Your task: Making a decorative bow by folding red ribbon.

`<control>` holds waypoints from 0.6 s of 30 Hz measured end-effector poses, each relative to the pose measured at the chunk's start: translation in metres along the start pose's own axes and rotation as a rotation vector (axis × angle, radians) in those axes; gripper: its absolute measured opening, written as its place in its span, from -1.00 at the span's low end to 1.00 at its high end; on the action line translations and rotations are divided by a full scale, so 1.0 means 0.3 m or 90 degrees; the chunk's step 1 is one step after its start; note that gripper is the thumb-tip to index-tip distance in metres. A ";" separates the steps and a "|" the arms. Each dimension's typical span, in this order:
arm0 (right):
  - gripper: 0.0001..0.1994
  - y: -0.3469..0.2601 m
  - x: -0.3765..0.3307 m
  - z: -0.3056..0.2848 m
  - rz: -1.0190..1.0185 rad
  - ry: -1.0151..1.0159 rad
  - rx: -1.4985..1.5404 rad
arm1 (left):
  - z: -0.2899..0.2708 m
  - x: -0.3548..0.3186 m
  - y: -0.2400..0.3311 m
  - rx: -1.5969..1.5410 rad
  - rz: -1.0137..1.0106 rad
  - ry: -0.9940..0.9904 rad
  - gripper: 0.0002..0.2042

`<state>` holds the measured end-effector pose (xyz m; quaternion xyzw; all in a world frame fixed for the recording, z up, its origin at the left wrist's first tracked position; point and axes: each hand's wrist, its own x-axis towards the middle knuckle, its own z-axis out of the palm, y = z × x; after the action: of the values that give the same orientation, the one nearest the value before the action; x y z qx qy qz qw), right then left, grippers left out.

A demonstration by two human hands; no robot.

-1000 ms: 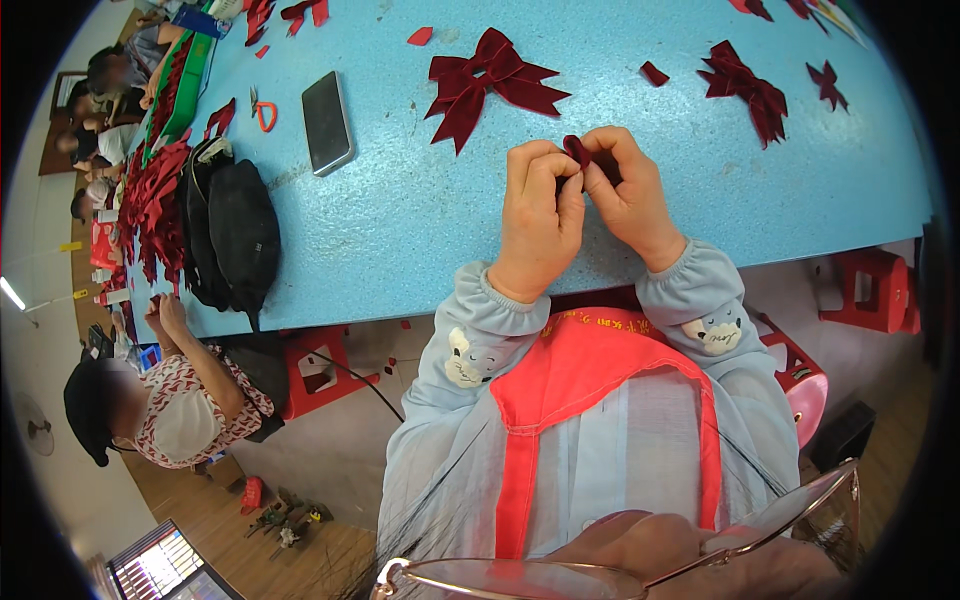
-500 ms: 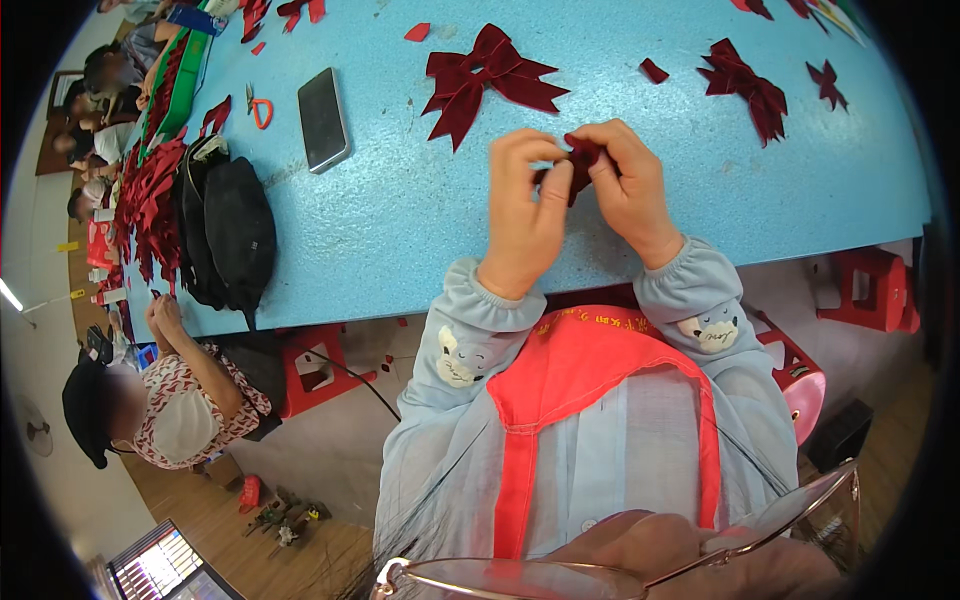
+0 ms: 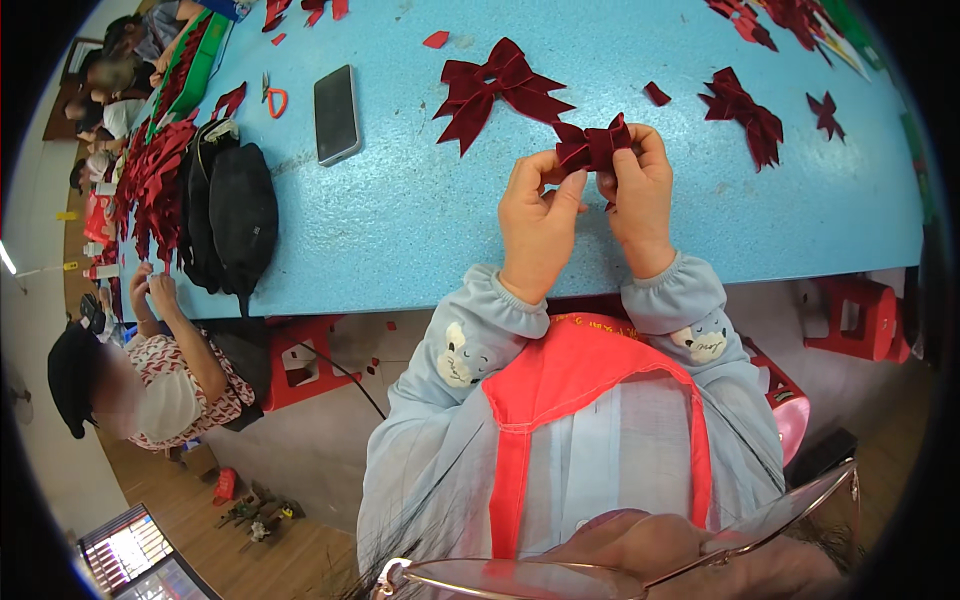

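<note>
A small dark-red velvet bow (image 3: 592,147) is stretched between my two hands, above the near part of the blue table. My left hand (image 3: 541,215) pinches its left end between thumb and fingers. At the other end my right hand (image 3: 640,195) grips it, thumb on the near side. Just beyond my hands lies a larger dark-red bow with long tails (image 3: 500,88). Right of it are a small ribbon piece (image 3: 657,94), another tailed bow (image 3: 745,118) and a small ribbon knot (image 3: 826,116).
On the blue table (image 3: 400,240) lie a phone (image 3: 338,115), orange-handled scissors (image 3: 275,98) and a black bag (image 3: 235,215). Left of the bag is a pile of red ribbon (image 3: 150,190), near a green tray (image 3: 192,70). A co-worker (image 3: 150,380) sits at the left.
My hands have turned the velvet piece so its bow shape shows, where my fingers mostly covered it before. The view has shifted slightly. The co-worker's hands at the left have risen a little.
</note>
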<state>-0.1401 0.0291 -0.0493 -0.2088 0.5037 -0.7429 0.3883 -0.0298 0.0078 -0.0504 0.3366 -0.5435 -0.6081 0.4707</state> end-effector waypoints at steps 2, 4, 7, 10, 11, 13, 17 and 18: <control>-0.89 0.000 -0.004 0.006 0.009 -0.001 0.024 | 0.010 0.004 0.000 -0.032 -0.016 -0.002 -0.75; -0.90 0.003 -0.008 0.016 0.001 0.019 0.046 | 0.019 0.002 0.000 -0.058 0.025 0.003 -0.77; -0.91 0.005 -0.014 0.028 -0.012 0.034 0.053 | 0.029 0.002 0.007 -0.088 0.041 0.007 -0.79; -0.91 0.013 -0.020 0.035 -0.028 0.045 0.042 | 0.039 0.004 0.017 -0.123 0.029 0.009 -0.82; -0.92 0.016 -0.021 0.036 -0.028 0.043 0.055 | 0.042 0.005 0.018 -0.148 0.015 0.009 -0.83; -0.93 0.022 -0.019 0.039 -0.027 0.039 0.081 | 0.046 0.009 0.020 -0.198 -0.012 0.006 -0.86; -0.93 0.021 -0.038 0.039 -0.054 0.014 0.057 | 0.030 0.014 0.005 -0.311 -0.066 -0.017 -0.83; -0.93 0.019 -0.046 0.037 -0.057 0.013 0.059 | 0.029 0.007 0.011 -0.310 -0.063 -0.020 -0.83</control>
<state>-0.1218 0.0323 -0.0489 -0.2051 0.4630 -0.7842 0.3586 -0.0379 0.0089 -0.0453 0.2299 -0.3708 -0.7488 0.4990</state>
